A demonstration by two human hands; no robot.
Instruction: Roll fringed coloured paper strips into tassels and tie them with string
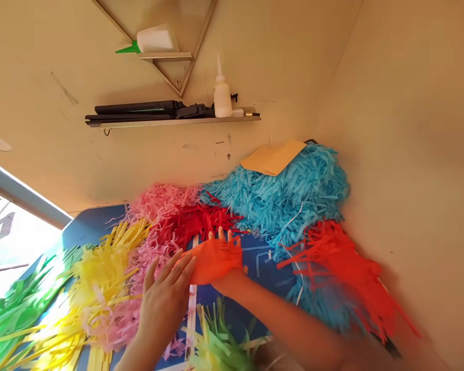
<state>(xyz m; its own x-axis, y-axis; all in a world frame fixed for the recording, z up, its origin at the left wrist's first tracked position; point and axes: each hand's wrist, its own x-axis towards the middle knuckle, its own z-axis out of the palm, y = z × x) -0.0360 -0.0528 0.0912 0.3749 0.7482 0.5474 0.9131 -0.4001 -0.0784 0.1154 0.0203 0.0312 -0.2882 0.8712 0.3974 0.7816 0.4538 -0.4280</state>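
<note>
A sheet of thin orange-red tissue paper (214, 263) lies across the palm of my right hand (229, 275), which holds it up, with the fingertips showing above its upper edge. My left hand (165, 293) is spread, palm toward the paper; its fingertips touch the sheet's left end and its thumb stands apart. Behind the hands lies a dark red tissue fringe (191, 221). Pink fringe (160, 203) and yellow fringe (96, 278) lie to the left of my hands. A pale green fringed bundle (222, 340) sits just below them.
Blue fringe (282, 190) is piled against the wall, with an orange paper piece (274, 157) on top. Red fringe (344, 268) lies right, green strips (19, 309) far left. A wall shelf (178, 122) carries a black hair straightener (135, 111) and a white bottle (222, 98).
</note>
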